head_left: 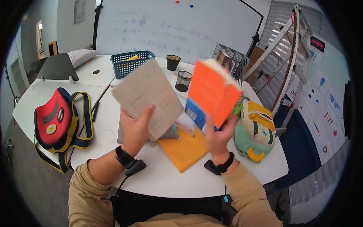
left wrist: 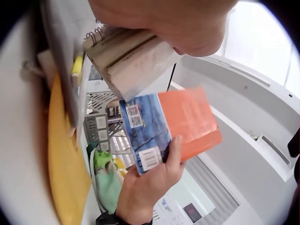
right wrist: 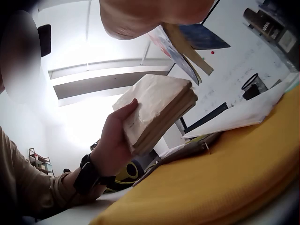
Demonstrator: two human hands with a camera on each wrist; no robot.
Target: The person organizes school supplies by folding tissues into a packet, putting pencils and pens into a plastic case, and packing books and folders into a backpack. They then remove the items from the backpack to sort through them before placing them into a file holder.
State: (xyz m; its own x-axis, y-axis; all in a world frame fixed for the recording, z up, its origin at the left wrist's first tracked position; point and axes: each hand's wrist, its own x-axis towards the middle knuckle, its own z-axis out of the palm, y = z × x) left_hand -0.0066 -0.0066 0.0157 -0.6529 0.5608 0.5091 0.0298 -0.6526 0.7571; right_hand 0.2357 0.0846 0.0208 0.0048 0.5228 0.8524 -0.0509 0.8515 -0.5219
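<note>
My left hand (head_left: 136, 130) grips a worn grey-beige book (head_left: 149, 96) by its lower left edge, thumb across the cover. In my right hand (head_left: 221, 138) is an orange book with a blue lower part (head_left: 211, 92), held up by its bottom. Both books are above the table, apart from each other. The left wrist view shows the orange book (left wrist: 187, 122) with a barcode on its blue part, and the right hand (left wrist: 150, 187) under it. In the right wrist view the left hand (right wrist: 115, 140) holds the thick beige book (right wrist: 154, 108).
Below the books lie a yellow envelope-like item (head_left: 185, 151) and some papers. A red bag (head_left: 56, 117) stands left, a green backpack (head_left: 253, 132) right. Behind are a teal basket (head_left: 121, 68), a plant pot (head_left: 172, 63), a mesh cup (head_left: 183, 81) and a file rack (head_left: 242, 62).
</note>
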